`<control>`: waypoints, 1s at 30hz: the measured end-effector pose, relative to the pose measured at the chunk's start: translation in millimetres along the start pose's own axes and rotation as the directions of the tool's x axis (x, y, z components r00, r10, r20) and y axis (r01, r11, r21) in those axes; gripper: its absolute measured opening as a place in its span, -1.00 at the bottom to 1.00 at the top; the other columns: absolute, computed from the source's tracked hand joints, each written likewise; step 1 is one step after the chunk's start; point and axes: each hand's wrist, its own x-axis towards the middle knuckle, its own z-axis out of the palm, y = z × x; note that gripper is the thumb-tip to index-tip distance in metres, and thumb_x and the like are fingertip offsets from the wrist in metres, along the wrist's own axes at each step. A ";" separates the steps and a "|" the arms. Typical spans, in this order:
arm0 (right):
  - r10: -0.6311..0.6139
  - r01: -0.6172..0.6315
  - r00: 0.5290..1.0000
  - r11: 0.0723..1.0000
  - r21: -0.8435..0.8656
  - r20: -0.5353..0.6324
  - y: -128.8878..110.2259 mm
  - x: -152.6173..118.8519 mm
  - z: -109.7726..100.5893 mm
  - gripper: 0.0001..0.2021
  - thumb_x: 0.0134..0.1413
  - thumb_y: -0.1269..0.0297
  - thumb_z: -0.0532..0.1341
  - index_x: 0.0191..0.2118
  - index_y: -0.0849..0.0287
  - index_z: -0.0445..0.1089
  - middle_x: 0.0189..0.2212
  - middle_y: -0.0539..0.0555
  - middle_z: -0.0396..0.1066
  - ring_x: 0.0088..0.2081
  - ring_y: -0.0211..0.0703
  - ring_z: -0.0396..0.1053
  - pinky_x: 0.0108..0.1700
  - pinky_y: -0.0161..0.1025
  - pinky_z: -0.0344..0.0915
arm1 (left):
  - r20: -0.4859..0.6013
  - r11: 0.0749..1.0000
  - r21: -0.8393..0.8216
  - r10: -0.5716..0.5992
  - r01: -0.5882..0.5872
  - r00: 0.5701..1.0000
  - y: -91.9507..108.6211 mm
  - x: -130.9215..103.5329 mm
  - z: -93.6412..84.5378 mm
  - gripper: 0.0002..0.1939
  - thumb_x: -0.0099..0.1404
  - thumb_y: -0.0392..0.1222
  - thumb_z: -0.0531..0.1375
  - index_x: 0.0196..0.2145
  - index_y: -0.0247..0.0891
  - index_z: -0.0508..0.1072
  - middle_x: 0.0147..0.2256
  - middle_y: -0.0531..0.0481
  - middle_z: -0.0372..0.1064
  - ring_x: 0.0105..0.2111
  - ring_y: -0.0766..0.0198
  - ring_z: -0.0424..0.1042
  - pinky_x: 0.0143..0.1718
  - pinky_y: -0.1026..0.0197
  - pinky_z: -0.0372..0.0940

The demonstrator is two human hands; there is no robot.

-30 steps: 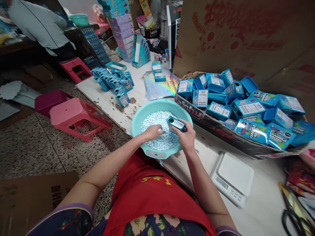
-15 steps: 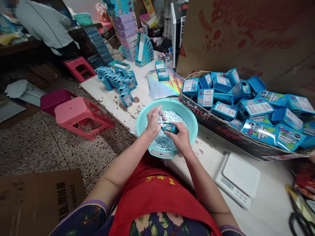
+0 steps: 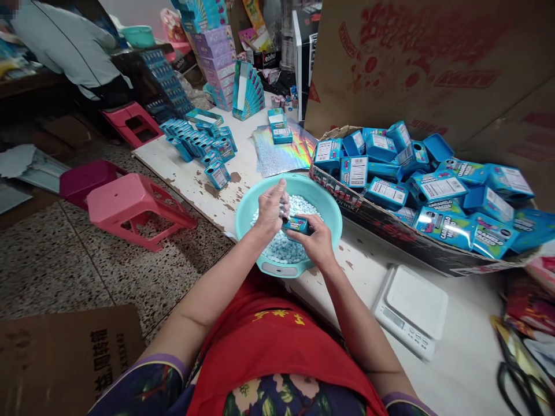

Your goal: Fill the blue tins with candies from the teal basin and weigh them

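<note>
Over a turquoise basin [image 3: 333,211] of small pale candies [image 3: 281,249], my right hand [image 3: 318,240] holds a small blue box [image 3: 297,225] by its sides, tilted with one end toward the left. Curled around some of the white candies, my left hand [image 3: 272,209] is at that end of the box. Its palm is turned inward, and the candies inside it are mostly hidden by the fingers. The basin rests at the table's near edge.
A carton [image 3: 390,231] full of blue boxes stands right of the basin, with a white scale [image 3: 411,309] in front. Rows of small boxes [image 3: 195,138] and shiny sheets [image 3: 281,153] lie behind. Scissors [image 3: 515,370] are at lower right. A person [image 3: 65,46] is at upper left.
Fewer candies show in my left hand, whose fingers are closer together by the box's end. My right hand still holds the box. The whole view has shifted slightly.
</note>
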 end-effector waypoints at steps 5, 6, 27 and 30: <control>0.031 -0.030 0.999 0.999 0.046 -0.032 3.8 -0.6 -1.6 -0.61 -0.19 0.17 0.42 -0.14 0.10 0.50 -0.22 0.06 0.43 -0.14 -0.05 0.39 -0.02 -0.09 0.29 | -0.051 0.998 -0.045 0.049 -0.052 0.997 0.5 3.5 -0.4 -0.52 0.08 0.13 0.35 -0.49 -0.21 0.16 -0.58 0.18 0.08 -0.64 0.49 0.16 -0.64 0.38 0.11; 0.025 -0.023 0.999 0.999 0.047 -0.032 4.0 -0.5 -0.8 -0.61 -0.20 0.17 0.43 -0.15 0.10 0.51 -0.22 0.06 0.44 -0.14 -0.04 0.40 -0.02 -0.09 0.29 | -0.062 0.998 -0.036 0.054 -0.056 0.997 -1.1 3.6 -0.1 -0.52 0.08 0.12 0.35 -0.48 -0.21 0.16 -0.58 0.19 0.08 -0.63 0.49 0.16 -0.64 0.39 0.11; 0.145 -0.126 0.989 0.940 0.316 -0.035 7.6 -6.7 -14.7 -0.55 -0.28 0.14 0.46 -0.15 0.09 0.51 -0.20 0.06 0.48 -0.16 -0.05 0.45 -0.04 -0.07 0.37 | -0.127 0.991 0.050 0.130 -0.125 0.983 2.1 11.5 -14.8 -0.51 0.10 0.21 0.30 -0.48 -0.19 0.17 -0.61 0.20 -0.01 -0.71 0.51 -0.05 -0.73 0.36 -0.18; 0.177 -0.111 0.978 0.889 0.444 -0.111 3.7 -18.0 -42.4 -0.52 -0.27 0.11 0.46 -0.12 0.06 0.48 -0.20 0.04 0.51 -0.18 -0.04 0.47 -0.07 -0.06 0.41 | -0.057 0.960 0.272 0.086 -0.067 0.995 -1.1 9.5 -32.2 -0.54 0.12 0.18 0.27 -0.52 -0.20 0.17 -0.62 0.18 0.02 -0.70 0.48 -0.02 -0.71 0.36 -0.18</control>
